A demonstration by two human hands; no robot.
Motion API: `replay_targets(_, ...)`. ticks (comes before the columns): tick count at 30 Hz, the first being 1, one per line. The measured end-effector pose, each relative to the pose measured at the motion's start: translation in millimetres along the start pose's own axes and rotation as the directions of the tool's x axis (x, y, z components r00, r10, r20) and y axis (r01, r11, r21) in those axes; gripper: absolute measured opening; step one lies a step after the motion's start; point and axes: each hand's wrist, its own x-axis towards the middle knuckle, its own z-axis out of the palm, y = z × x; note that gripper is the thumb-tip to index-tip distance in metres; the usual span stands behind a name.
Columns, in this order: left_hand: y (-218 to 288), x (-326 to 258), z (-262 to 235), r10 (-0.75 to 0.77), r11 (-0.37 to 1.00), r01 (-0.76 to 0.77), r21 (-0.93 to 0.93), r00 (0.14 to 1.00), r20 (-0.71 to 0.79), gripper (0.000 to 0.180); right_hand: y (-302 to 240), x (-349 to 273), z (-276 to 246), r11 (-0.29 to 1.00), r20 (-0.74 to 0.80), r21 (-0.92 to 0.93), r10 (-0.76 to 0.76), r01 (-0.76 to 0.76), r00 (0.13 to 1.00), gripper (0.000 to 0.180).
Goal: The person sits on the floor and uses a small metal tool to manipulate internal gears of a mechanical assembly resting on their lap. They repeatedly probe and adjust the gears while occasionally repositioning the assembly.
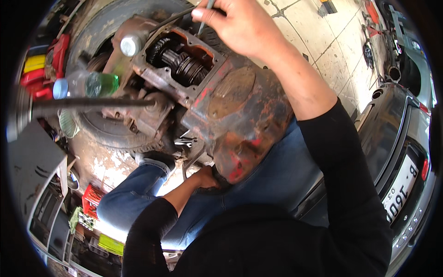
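Black top (258, 240), plain, too dark to make out seams. Black right sleeve (341, 157) stops at forearm, edge straight; black left sleeve (150, 226) also short of wrist. Right hand (235, 21) and left hand (205, 178) bare. Blue jeans (272, 171), faded paler in patches, pale hem (154, 165), dark footwear (159, 157).

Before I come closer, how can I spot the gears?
Find the big rusty, red-stained metal casing near the right hand. Look into its rectangular opening. The gears are the dark, shiny toothed wheels lined up inside, unlike the rough casing walls around them.
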Motion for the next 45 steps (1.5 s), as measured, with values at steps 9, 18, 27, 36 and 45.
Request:
replay_targets(9, 94.6, -0.4, -19.4, 0.076, 0.995, -0.065, -0.078, 0.986, 0.15, 0.078, 59.3, 32.8, 7.8, 0.979, -0.002, 0.203, -0.011, 0.011, 1.0, 0.02)
replay_targets(18, 144.2, 36.4, -38.4, 0.112, 0.98, -0.107, -0.165, 0.993, 0.021, 0.067, 96.6, 55.0, -9.0, 0.931, -0.133, 0.298, -0.179, 0.211, 0.975, 0.018)
replay_targets(27, 164.8, 29.0, -38.0, -0.022, 0.993, 0.003, -0.121, 0.988, -0.151, 0.057, 89.7, 50.2, -21.1, 0.958, -0.1, 0.279, -0.038, 0.064, 0.994, 0.017)
replay_targets(36, 146.4, -99.0, -75.4, -0.564, 0.676, 0.526, 0.515, 0.82, -0.097, 0.041, 97.6, 48.0, -17.8, 0.963, -0.14, 0.236, -0.102, 0.133, 0.985, 0.021)
replay_targets(45, 210.0, -201.7, -108.1, -0.064, 0.983, 0.158, 0.095, 0.778, -0.625, 0.072, 55.8, 9.2, -42.6, 0.961, -0.152, 0.258, -0.061, 0.099, 0.986, 0.021)
